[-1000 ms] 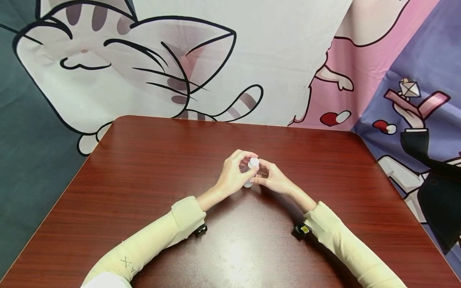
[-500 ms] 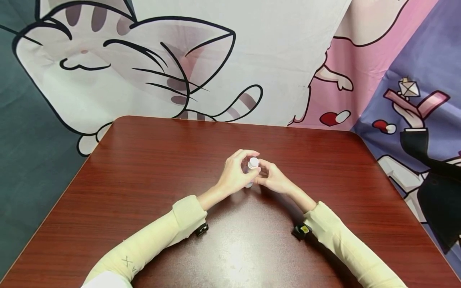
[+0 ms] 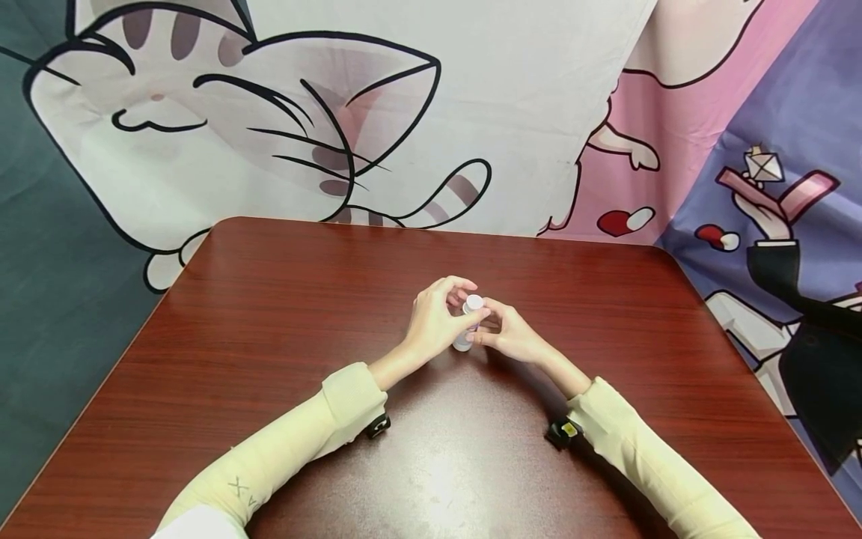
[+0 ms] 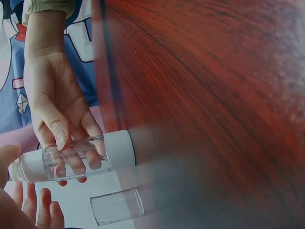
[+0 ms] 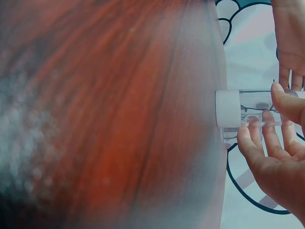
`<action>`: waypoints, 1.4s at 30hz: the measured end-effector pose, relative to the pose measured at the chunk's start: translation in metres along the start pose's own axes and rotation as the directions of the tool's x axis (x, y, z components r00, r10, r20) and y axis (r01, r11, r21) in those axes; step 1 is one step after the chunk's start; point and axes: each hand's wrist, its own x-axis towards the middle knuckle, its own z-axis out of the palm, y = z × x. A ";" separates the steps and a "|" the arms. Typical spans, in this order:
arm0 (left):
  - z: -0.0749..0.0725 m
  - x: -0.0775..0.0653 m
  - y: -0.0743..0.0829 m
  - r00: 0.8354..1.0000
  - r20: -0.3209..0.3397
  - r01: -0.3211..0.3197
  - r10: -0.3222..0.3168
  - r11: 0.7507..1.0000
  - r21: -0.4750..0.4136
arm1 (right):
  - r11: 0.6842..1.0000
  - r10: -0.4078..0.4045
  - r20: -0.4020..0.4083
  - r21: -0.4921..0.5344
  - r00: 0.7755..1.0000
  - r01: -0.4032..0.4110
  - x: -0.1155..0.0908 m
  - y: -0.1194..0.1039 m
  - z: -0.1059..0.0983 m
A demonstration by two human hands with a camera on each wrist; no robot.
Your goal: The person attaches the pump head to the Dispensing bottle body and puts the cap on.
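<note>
A clear bottle [image 4: 120, 150] with a white base and white top stands upright on the table. In the left wrist view, my right hand [image 3: 515, 335] holds its transparent body between thumb and fingers. My left hand [image 3: 434, 318] is round the bottle's white top [image 4: 33, 167]; its thumb lies close at the neck while its fingers [image 4: 44, 207] are spread away from it. Beyond the bottle, a clear cylindrical cap [image 4: 116, 207] stands on the tabletop, hidden in the head view and partly hidden in the right wrist view.
The reddish-brown wooden table [image 3: 303, 299] reaches a rounded far edge. Behind it hangs a cloth backdrop [image 3: 525, 112] printed with a cartoon cat. A small black device [image 3: 377, 427] sits under the left sleeve, another [image 3: 562, 432] by the right.
The left fingers have moved up and left, opening away from the bottle's top, while the left thumb reaches slightly further right across it. The right hand stays on the bottle's body.
</note>
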 end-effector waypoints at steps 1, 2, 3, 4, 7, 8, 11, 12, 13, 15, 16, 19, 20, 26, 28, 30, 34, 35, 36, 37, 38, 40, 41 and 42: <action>0.000 0.000 0.000 1.000 0.003 0.000 0.000 1.000 -0.004 | 1.000 0.003 0.001 0.005 1.000 -0.003 0.000 0.000 0.000; 0.000 0.000 -0.001 1.000 0.007 -0.001 0.001 1.000 -0.009 | 1.000 0.006 0.003 0.012 1.000 -0.006 0.000 0.000 0.000; 0.000 -0.001 -0.001 1.000 0.013 -0.001 0.001 1.000 -0.014 | 1.000 0.008 0.004 0.018 1.000 -0.008 0.000 0.000 0.000; 0.000 -0.001 -0.001 1.000 0.019 0.001 -0.001 1.000 -0.022 | 1.000 0.009 0.007 0.026 1.000 -0.009 0.000 0.000 0.000; 0.000 -0.001 -0.001 0.999 0.039 0.008 -0.006 0.999 -0.052 | 1.000 0.001 0.011 0.025 1.000 -0.001 0.000 0.001 0.000; 0.000 -0.001 -0.002 0.999 0.045 0.011 -0.008 0.998 -0.062 | 1.000 -0.003 0.011 0.022 1.000 0.003 0.001 0.001 0.000; -0.001 -0.001 -0.001 0.998 0.067 0.021 -0.016 0.996 -0.086 | 1.000 -0.019 0.010 0.002 1.000 0.019 0.001 0.001 -0.001; -0.001 -0.001 -0.001 0.997 0.073 0.024 -0.018 0.996 -0.088 | 1.000 -0.021 0.010 0.003 1.000 0.021 0.001 0.001 -0.001; -0.001 -0.002 -0.001 0.997 0.080 0.025 -0.018 0.996 -0.088 | 1.000 -0.022 0.009 0.004 1.000 0.022 0.001 0.000 -0.001; -0.001 -0.002 0.000 0.996 0.092 0.026 -0.019 0.996 -0.082 | 1.000 -0.025 0.011 0.006 1.000 0.025 0.001 0.000 -0.001; -0.001 -0.002 0.000 0.995 0.097 0.026 -0.018 0.996 -0.081 | 1.000 -0.025 0.012 0.010 1.000 0.025 0.001 0.000 -0.001; 0.000 -0.003 0.000 0.994 0.108 0.020 -0.013 0.998 -0.067 | 1.000 -0.027 0.018 0.017 0.999 0.026 0.001 0.000 -0.001; 0.000 -0.003 0.000 0.994 0.109 0.018 -0.011 0.998 -0.065 | 0.999 -0.029 0.020 0.016 0.999 0.028 0.001 0.000 -0.001; 0.001 -0.004 0.001 0.993 0.116 -0.009 0.015 0.999 -0.049 | 0.999 -0.034 0.021 -0.017 0.999 0.034 0.001 0.001 -0.001; 0.002 -0.004 0.001 0.993 0.118 -0.020 0.026 0.998 -0.054 | 0.999 -0.034 0.021 -0.026 0.999 0.035 0.001 0.001 -0.001; 0.003 -0.004 0.002 0.993 0.114 -0.027 0.035 0.997 -0.069 | 0.999 -0.035 0.018 -0.039 0.999 0.036 0.001 0.001 -0.002; 0.004 -0.003 0.004 0.998 0.064 -0.021 0.026 0.998 -0.065 | 0.999 -0.030 0.006 -0.044 1.000 0.030 0.000 0.001 -0.002; 0.004 -0.003 0.005 0.999 0.046 -0.015 0.018 0.998 -0.058 | 0.999 -0.029 0.003 -0.043 1.000 0.029 0.000 0.001 -0.002; 0.005 -0.003 0.005 1.000 0.027 -0.007 0.009 0.999 -0.051 | 0.999 -0.029 0.002 -0.042 1.000 0.029 0.000 0.001 -0.002; 0.005 -0.002 0.006 1.000 0.010 0.002 -0.002 0.999 -0.041 | 0.999 -0.029 0.002 -0.035 1.000 0.029 0.000 0.001 -0.002; 0.005 -0.002 0.006 1.000 -0.004 0.012 -0.012 0.999 -0.034 | 0.999 -0.031 0.004 -0.030 1.000 0.031 0.000 0.002 -0.002; 0.006 -0.002 0.007 0.999 -0.022 0.024 -0.025 0.999 -0.026 | 0.999 -0.031 0.007 -0.015 1.000 0.031 0.000 0.002 -0.001; 0.006 -0.001 0.008 0.999 -0.026 0.029 -0.030 0.999 -0.022 | 0.999 -0.032 0.010 -0.006 0.999 0.032 0.001 0.002 -0.001; 0.006 -0.001 0.008 0.999 -0.027 0.033 -0.033 0.999 -0.020 | 0.999 -0.033 0.012 0.000 0.999 0.033 0.001 0.003 -0.001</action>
